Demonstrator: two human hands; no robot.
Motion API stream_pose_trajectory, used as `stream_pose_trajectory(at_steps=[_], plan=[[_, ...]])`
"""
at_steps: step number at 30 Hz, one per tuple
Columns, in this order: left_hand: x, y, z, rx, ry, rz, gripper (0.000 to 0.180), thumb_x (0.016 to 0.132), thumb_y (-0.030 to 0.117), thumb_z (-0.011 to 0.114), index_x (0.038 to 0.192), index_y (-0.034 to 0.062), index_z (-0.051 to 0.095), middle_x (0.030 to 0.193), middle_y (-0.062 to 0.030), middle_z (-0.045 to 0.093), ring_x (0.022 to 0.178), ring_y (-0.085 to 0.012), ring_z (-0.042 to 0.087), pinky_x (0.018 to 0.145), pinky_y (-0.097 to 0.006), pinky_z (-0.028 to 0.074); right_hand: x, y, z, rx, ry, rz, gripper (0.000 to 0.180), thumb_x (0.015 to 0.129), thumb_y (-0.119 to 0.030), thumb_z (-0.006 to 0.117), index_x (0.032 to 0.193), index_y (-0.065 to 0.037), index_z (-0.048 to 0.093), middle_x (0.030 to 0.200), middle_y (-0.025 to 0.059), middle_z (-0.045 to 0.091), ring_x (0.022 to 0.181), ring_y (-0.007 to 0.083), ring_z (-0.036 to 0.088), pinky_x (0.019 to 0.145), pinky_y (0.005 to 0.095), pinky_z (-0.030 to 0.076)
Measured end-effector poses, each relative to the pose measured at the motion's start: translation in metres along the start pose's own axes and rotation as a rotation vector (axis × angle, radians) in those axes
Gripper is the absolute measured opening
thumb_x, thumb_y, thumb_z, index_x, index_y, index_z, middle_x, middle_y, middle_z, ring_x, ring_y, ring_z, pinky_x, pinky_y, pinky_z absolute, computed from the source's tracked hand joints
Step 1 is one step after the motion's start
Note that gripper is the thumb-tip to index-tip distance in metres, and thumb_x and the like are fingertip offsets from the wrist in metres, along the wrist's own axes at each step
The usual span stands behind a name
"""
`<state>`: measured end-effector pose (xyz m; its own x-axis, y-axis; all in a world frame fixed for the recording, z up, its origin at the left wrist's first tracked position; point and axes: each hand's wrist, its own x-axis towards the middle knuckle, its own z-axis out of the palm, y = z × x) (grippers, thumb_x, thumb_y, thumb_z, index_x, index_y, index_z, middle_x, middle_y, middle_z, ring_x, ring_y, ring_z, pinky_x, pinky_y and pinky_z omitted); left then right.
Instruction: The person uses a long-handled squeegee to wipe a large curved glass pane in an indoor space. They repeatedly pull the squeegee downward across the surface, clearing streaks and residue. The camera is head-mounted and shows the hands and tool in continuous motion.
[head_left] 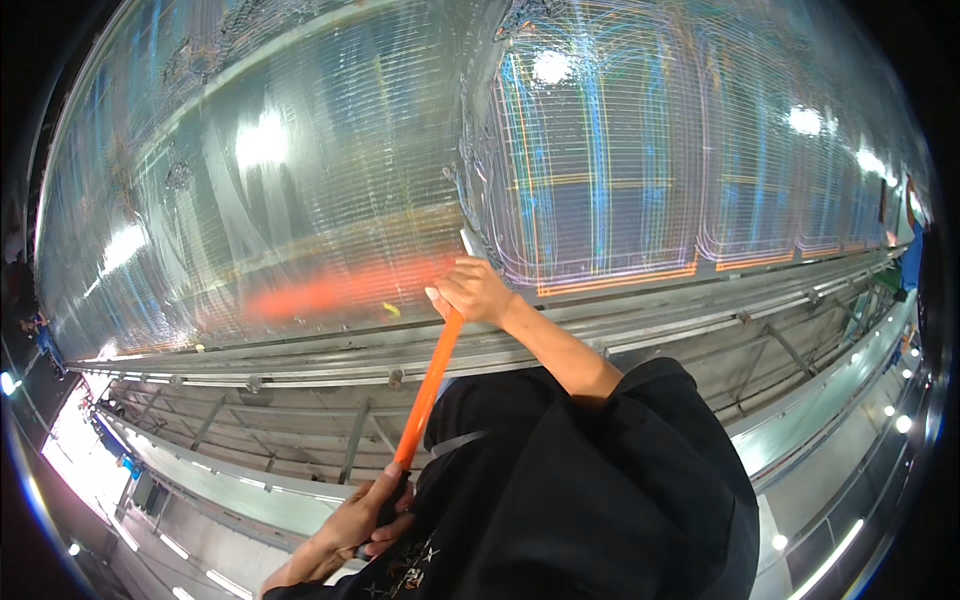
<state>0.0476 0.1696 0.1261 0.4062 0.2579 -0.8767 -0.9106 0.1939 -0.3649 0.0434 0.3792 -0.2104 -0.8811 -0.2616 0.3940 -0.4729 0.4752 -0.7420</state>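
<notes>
My right hand (475, 290) is closed around the upper part of a long orange handle (430, 385) near the front edge of a wide, glossy panel (330, 200). A short pale tip (468, 240) shows beyond that hand; what kind of tool it is I cannot tell. Lower down, my left hand (365, 515) grips the handle's dark end. Left of the tip, the panel looks wet and streaked. Right of it, coloured lines (600, 150) run in a grid, and a ragged, shiny ridge (470, 150) divides the two areas. A blurred orange streak (350, 285) lies across the panel.
A metal rail (395, 378) with small fittings runs along the panel's front edge. Below it are frame bars (355, 440) and a long pale beam (800, 420). A small yellow scrap (391, 310) lies on the panel. People in blue are partly visible at the far right and left.
</notes>
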Motion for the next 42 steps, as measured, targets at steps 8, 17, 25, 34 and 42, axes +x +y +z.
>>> stream_pose_trajectory(at_steps=[8,17,25,34,42], plan=[[-0.058,0.170,0.053,-0.197,0.002,-0.106,0.063,0.104,0.069,0.034,0.084,0.0100,0.041,0.048,0.0007,0.032,0.031,-0.0106,0.031,0.031,-0.029,0.034,0.148,0.119,-0.036,-0.015,0.200,-0.077,0.039,0.083,-0.013,0.075,0.055,-0.012,0.048,0.053,0.0032,0.053,0.045,0.0212,0.051,0.046,0.0359,0.040],[-0.021,0.346,0.073,-0.403,-0.371,0.188,0.058,0.107,0.064,0.029,0.083,0.0127,0.041,0.046,0.0002,0.039,0.026,-0.0092,0.031,0.022,-0.027,0.031,0.314,0.309,-0.135,-0.095,0.181,-0.203,0.026,0.088,-0.018,0.067,0.068,-0.009,0.054,0.059,0.0102,0.058,0.053,0.0336,0.060,0.051,0.0447,0.046],[0.029,0.240,0.042,-0.371,-0.472,0.378,0.050,0.108,0.059,0.038,0.087,0.0146,0.047,0.047,0.0046,0.036,0.028,-0.0051,0.028,0.021,-0.025,0.028,0.271,0.230,-0.114,-0.223,-0.334,-0.038,0.036,0.097,-0.032,0.060,0.066,-0.015,0.053,0.060,0.0050,0.058,0.060,0.0312,0.061,0.088,0.0556,0.052],[0.065,-0.075,-0.057,-0.431,-0.329,0.154,0.055,0.107,0.063,0.036,0.085,0.0143,0.046,0.045,0.0034,0.033,0.029,-0.0049,0.028,0.023,-0.023,0.022,0.007,-0.007,0.025,-0.025,-0.140,-0.032,0.037,0.093,-0.029,0.065,0.062,-0.012,0.057,0.058,0.0090,0.058,0.054,0.0324,0.055,0.062,0.0458,0.041],[0.088,-0.147,-0.031,-0.067,-0.165,0.139,0.056,0.106,0.065,0.035,0.085,0.0153,0.047,0.049,0.0078,0.033,0.031,-0.0035,0.028,0.029,-0.021,0.028,-0.103,-0.066,-0.003,-0.039,-0.001,0.064,0.034,0.088,-0.016,0.072,0.060,-0.012,0.053,0.052,0.0055,0.053,0.050,0.0272,0.055,0.056,0.0397,0.043]])
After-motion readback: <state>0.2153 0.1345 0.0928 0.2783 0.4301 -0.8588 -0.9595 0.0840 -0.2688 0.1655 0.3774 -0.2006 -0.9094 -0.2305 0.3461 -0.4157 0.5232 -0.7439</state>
